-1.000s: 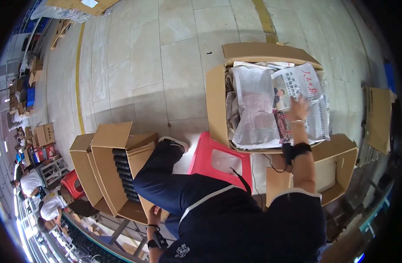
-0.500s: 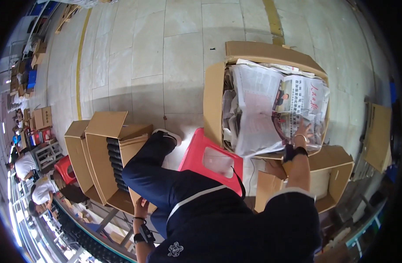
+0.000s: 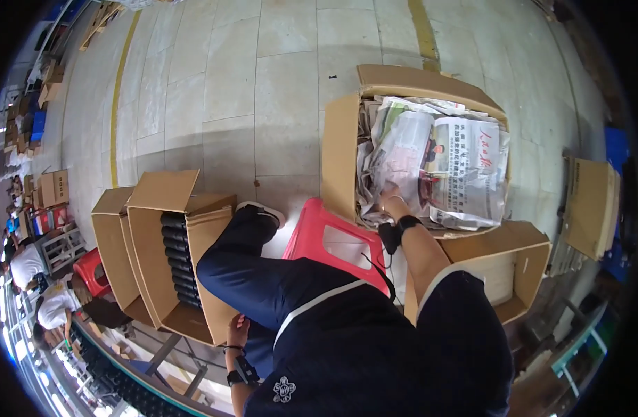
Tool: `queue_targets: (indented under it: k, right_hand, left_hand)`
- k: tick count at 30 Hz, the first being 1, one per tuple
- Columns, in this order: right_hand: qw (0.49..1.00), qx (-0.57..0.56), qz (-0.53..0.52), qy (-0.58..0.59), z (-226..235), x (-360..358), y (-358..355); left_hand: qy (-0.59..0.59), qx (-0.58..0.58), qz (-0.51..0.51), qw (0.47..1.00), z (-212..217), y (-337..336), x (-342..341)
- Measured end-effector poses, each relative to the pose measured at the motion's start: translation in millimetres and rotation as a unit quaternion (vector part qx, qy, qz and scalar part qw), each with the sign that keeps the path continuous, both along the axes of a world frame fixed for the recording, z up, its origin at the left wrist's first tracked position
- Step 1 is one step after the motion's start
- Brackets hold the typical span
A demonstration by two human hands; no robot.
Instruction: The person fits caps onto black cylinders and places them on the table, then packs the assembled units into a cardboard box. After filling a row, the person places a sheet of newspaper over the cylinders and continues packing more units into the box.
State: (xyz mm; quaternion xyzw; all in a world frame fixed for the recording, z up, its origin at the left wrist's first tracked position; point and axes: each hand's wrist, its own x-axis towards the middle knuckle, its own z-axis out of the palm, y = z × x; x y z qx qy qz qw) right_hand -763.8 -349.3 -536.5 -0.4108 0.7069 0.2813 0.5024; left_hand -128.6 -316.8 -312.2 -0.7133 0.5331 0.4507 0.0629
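Observation:
My right hand reaches into an open cardboard box and lies on the left part of the newspaper that covers its contents. Its fingers, somewhat smeared, look stretched against the paper, and I see nothing held. Crumpled newspaper lines the box's left side. My left hand hangs beside my leg, by the near edge of another cardboard box. Its fingers are loosely bent and apart, with nothing visible in them. Rows of black cylindrical pieces stand in that box.
A red plastic stool stands between my leg and the newspaper box. Below that box is another open carton. Flat cardboard leans at the right. A conveyor runs along the lower left, where co-workers sit.
My right hand has moved left across the newspaper, from its lower right part to its left side. The sheet now lies flatter and farther left. My left hand stays beside my leg.

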Motion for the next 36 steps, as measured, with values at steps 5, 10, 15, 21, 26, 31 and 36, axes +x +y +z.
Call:
queue_targets:
  k: [5,10,15,21,26,31,36]
  right_hand:
    - [0.989,-0.074,-0.069,0.112,114.8,-6.2,-18.9]
    - [0.971,-0.185,0.043,0.146,250.9,57.4,-104.3]
    - [0.871,-0.414,0.264,-0.013,295.6,212.3,-215.0]
    - [0.803,-0.400,0.422,-0.132,303.7,462.6,-329.1]
    - [0.771,-0.311,0.523,-0.186,216.3,625.6,-383.9]
    - [0.880,-0.105,0.462,-0.023,59.9,681.8,-440.3]
    - [0.919,-0.183,0.348,-0.008,-71.7,667.5,-443.4]
  left_hand:
    - [0.024,-0.026,0.008,0.999,-20.7,4.9,16.8]
    - [0.064,0.001,0.133,0.989,-52.0,5.7,64.7]
    - [0.100,-0.119,0.138,0.978,-46.5,-56.7,81.3]
    - [0.171,-0.122,0.363,0.908,-70.7,-105.1,182.9]
    - [0.208,-0.082,0.576,0.787,-124.1,-97.4,280.8]
    - [0.184,-0.019,0.607,0.773,-216.3,-122.6,306.6]
    - [-0.148,-0.034,0.425,0.893,-274.1,-155.2,277.4]
